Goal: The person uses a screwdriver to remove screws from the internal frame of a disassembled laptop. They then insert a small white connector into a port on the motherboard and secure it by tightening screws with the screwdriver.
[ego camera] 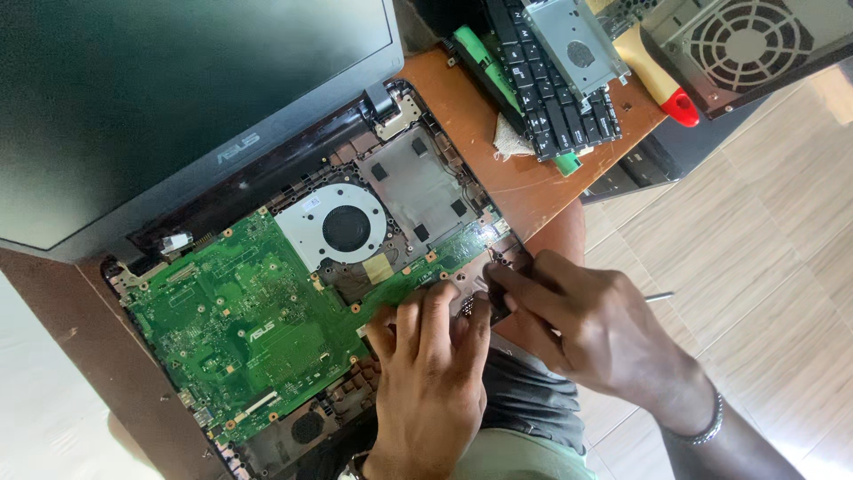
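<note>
An opened laptop point(267, 293) lies on the brown bench point(524, 178), its keyboard deck off so the green motherboard point(240, 311) shows across the base, with the round black fan point(346, 228) and a grey metal plate point(418, 187) just beside it toward the bench's far edge; the dark screen point(178, 89) leans back at the far left corner; the base hangs over the near edge of the bench and rests against the person's lap; both hands meet at the right end of the motherboard, near the bench's near edge; the left hand point(435, 373) lies palm down with the fingers point(435, 307) curled and pressed on the edge of the laptop base, gripping nothing that I can make out; the right hand point(586, 324) is pinched round a thin screwdriver point(659, 297), whose metal end pokes out behind the hand, though its tip is hidden under the fingers at the board's corner; a metal bracelet point(702, 431) sits on that wrist; at the far right corner of the bench rests the removed black keyboard point(551, 89), with a grey metal drive bracket point(573, 44) lying on top of it, a green stick-like thing point(484, 58) just beside it, and a tool with a pale handle and red end point(662, 80) near the bench's right edge; beyond that stands a grey case with a round fan grille point(751, 40)
</note>
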